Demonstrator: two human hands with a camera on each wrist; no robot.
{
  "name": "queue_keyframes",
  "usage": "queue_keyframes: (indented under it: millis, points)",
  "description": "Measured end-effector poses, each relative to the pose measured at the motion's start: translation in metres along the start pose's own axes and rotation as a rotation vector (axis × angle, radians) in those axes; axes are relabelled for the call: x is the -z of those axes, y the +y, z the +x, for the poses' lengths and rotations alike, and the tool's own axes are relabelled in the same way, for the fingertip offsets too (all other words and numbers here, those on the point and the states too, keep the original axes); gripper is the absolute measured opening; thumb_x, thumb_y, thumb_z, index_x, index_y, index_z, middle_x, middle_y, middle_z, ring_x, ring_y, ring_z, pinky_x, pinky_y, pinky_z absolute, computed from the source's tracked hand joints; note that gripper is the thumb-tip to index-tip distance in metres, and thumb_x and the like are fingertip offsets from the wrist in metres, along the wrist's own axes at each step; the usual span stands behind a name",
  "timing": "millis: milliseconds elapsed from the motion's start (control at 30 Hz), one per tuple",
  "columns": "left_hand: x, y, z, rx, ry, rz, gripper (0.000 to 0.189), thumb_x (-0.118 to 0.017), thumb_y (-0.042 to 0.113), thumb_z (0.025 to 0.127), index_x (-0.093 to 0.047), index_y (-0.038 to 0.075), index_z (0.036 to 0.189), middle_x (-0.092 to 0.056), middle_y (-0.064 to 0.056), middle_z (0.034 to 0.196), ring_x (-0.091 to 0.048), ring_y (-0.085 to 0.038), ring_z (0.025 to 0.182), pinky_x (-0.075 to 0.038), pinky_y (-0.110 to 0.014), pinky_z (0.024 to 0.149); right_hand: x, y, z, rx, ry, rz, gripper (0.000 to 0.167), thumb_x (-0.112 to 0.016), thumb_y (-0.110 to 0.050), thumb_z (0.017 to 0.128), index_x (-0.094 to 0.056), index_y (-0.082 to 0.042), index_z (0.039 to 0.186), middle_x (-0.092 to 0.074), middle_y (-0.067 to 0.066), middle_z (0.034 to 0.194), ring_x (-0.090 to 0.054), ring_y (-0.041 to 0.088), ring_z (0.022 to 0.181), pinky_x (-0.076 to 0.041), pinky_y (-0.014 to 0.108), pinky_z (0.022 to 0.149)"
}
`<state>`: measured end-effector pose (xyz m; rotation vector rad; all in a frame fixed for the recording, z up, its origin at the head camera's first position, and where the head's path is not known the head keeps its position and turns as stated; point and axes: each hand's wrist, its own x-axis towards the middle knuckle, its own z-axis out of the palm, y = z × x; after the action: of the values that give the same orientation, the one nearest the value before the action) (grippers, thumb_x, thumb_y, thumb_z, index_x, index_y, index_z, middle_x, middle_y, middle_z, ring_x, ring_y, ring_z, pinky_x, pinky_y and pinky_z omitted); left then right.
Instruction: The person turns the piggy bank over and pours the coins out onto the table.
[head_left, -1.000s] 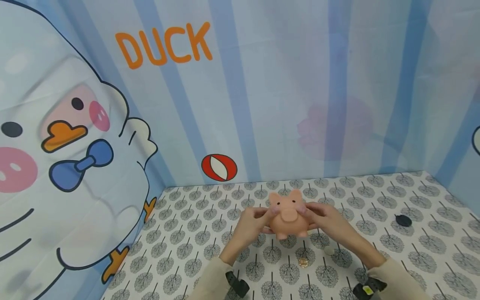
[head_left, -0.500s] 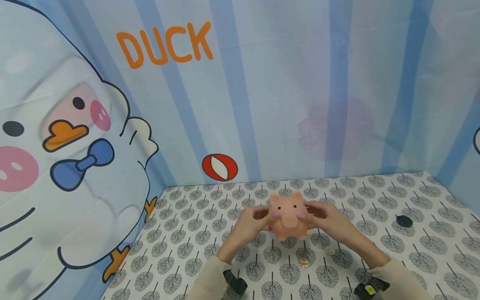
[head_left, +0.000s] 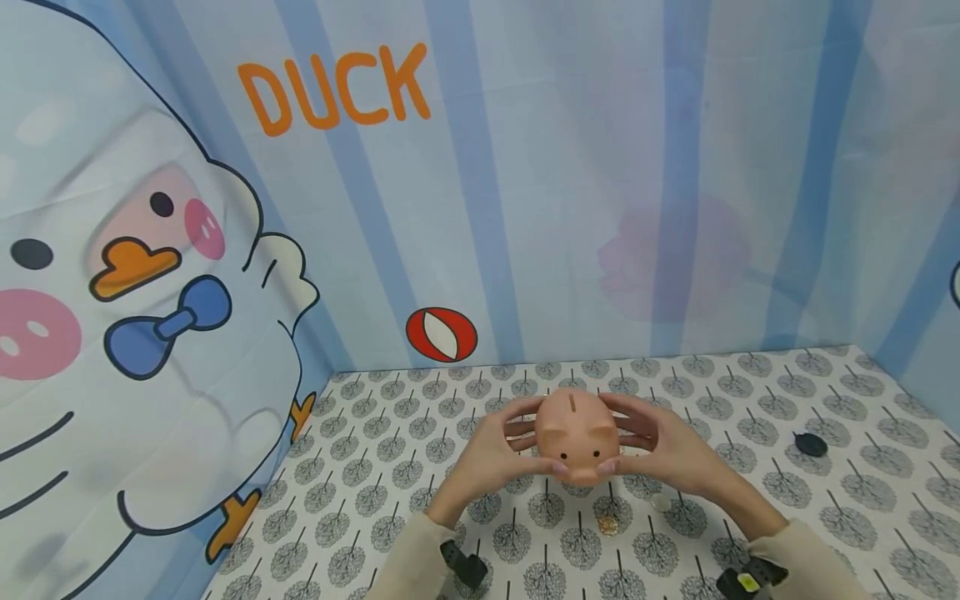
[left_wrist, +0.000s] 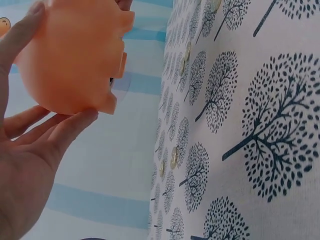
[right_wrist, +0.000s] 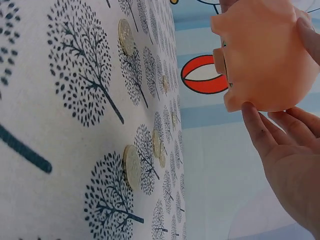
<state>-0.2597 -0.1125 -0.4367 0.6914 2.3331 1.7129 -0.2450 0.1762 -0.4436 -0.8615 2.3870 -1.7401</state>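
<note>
A peach-pink piggy bank [head_left: 576, 429] is held above the table between both hands, its head tipped down towards me so the coin slot on its back shows. My left hand [head_left: 491, 450] grips one side, thumb by the snout and fingers round the back. The right hand [head_left: 671, 450] grips the opposite side the same way. Both wrist views show the piggy bank raised clear of the cloth, with fingertips near its feet and a dark edge on its underside. Below it lie a gold-coloured coin [head_left: 607, 525] and a silvery coin [head_left: 660, 502].
The tree-print cloth [head_left: 375, 533] covers the table. At the right lies a small black disc [head_left: 811, 444] with a tab. More coins [right_wrist: 126, 37] are scattered over the cloth in the right wrist view. A cartoon curtain [head_left: 555, 208] hangs behind.
The piggy bank has been tipped forward: its face, turned to me before, now points down, and the slot on its back has come into view. Both hands keep hold of it.
</note>
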Motion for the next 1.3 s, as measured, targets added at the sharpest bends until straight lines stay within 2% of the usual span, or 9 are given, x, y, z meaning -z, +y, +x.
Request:
queue_keyframes:
  millis: [133,200,300,400,533,900,1000,1133,1300]
  points:
    - [-0.001,0.001,-0.002,-0.060,0.011,0.049,0.099,-0.098,0.025,0.074,-0.046,0.025,0.158,-0.049,-0.005,0.162,-0.058,-0.032,0.143,-0.055,-0.034,0.114,-0.002,-0.002,-0.002,0.012,0.030,-0.050,0.100,-0.091,-0.022,0.081,-0.036,-0.008,0.164,-0.040,0.025,0.166,-0.052,0.053,0.141,-0.056,0.056,0.111]
    - [-0.001,0.000,-0.004,-0.127,0.009,0.092,0.101,-0.098,0.020,0.075,-0.043,0.024,0.160,-0.047,-0.004,0.164,-0.055,-0.029,0.147,-0.052,-0.028,0.116,-0.003,-0.003,-0.002,0.041,0.065,-0.125,0.103,-0.095,-0.026,0.077,-0.038,-0.015,0.163,-0.044,0.020,0.164,-0.058,0.049,0.137,-0.056,0.063,0.107]
    - [-0.001,-0.003,-0.005,-0.258,0.007,0.194,0.104,-0.097,0.014,0.075,-0.039,0.024,0.161,-0.047,-0.004,0.164,-0.051,-0.026,0.150,-0.049,-0.026,0.118,-0.007,-0.002,-0.003,0.126,0.137,-0.296,0.108,-0.099,-0.026,0.070,-0.043,-0.023,0.161,-0.051,0.012,0.161,-0.068,0.037,0.129,-0.059,0.059,0.106]
    - [-0.002,-0.006,-0.003,-0.385,0.011,0.299,0.108,-0.096,0.011,0.075,-0.035,0.022,0.163,-0.049,-0.007,0.163,-0.051,-0.025,0.150,-0.047,-0.028,0.120,-0.010,0.001,-0.005,0.243,0.198,-0.450,0.111,-0.101,-0.018,0.066,-0.044,-0.021,0.161,-0.055,0.010,0.159,-0.072,0.029,0.122,-0.062,0.051,0.103]
    - [-0.004,-0.008,-0.002,-0.466,0.019,0.363,0.112,-0.096,0.010,0.074,-0.031,0.020,0.164,-0.050,-0.010,0.161,-0.053,-0.026,0.148,-0.047,-0.029,0.120,-0.012,0.004,-0.005,0.340,0.224,-0.512,0.114,-0.101,-0.008,0.063,-0.044,-0.015,0.161,-0.054,0.013,0.158,-0.071,0.030,0.121,-0.064,0.047,0.100]
    - [-0.004,-0.009,-0.003,-0.429,0.019,0.368,0.111,-0.096,0.011,0.074,-0.032,0.021,0.164,-0.050,-0.008,0.162,-0.052,-0.024,0.149,-0.047,-0.027,0.119,-0.011,0.004,-0.005,0.315,0.216,-0.507,0.113,-0.101,-0.016,0.064,-0.043,-0.016,0.161,-0.053,0.014,0.159,-0.073,0.031,0.119,-0.063,0.052,0.099]
    - [-0.004,-0.009,-0.004,-0.395,0.011,0.342,0.110,-0.096,0.010,0.074,-0.033,0.022,0.163,-0.050,-0.008,0.163,-0.052,-0.025,0.149,-0.047,-0.027,0.119,-0.010,0.005,-0.005,0.304,0.206,-0.491,0.111,-0.101,-0.017,0.065,-0.044,-0.015,0.160,-0.053,0.014,0.159,-0.073,0.031,0.119,-0.063,0.052,0.100]
    - [-0.003,-0.007,-0.006,-0.331,-0.009,0.270,0.105,-0.095,0.011,0.077,-0.036,0.024,0.163,-0.049,-0.006,0.163,-0.052,-0.024,0.149,-0.048,-0.026,0.119,-0.008,0.005,-0.007,0.247,0.191,-0.449,0.106,-0.100,-0.025,0.070,-0.045,-0.016,0.160,-0.055,0.013,0.157,-0.072,0.032,0.119,-0.062,0.055,0.100]
    - [-0.002,-0.005,-0.005,-0.247,-0.008,0.184,0.099,-0.094,0.024,0.079,-0.040,0.022,0.162,-0.054,-0.004,0.159,-0.058,-0.021,0.144,-0.050,-0.027,0.118,-0.006,0.003,-0.009,0.175,0.180,-0.394,0.099,-0.096,-0.032,0.075,-0.047,-0.014,0.158,-0.064,0.014,0.147,-0.072,0.033,0.119,-0.061,0.056,0.103]
